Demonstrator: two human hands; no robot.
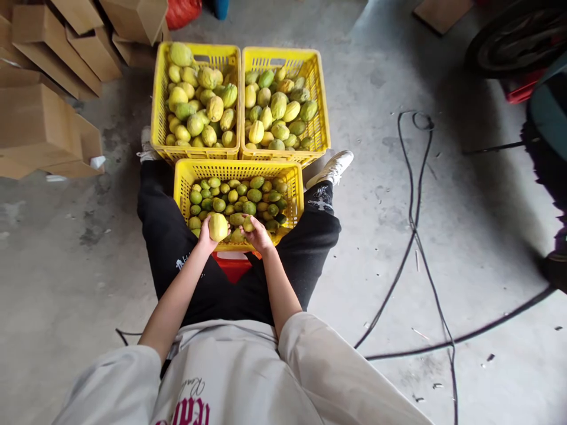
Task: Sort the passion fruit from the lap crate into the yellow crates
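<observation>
One fruit (218,227) (248,224) in each hand (205,237) (260,237)

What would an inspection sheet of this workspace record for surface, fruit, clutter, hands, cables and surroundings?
Surface: grey floor, stained in places.
Fruit: green and yellow fruit in three yellow crates: near crate, left far crate, right far crate.
Clutter: small scraps on the floor at right.
Hands: left hand holds a large yellow fruit; right hand holds a smaller fruit.
Cables: black cable, looped and crossing itself at right.
Surroundings: cardboard boxes upper left; wheel upper right.
</observation>
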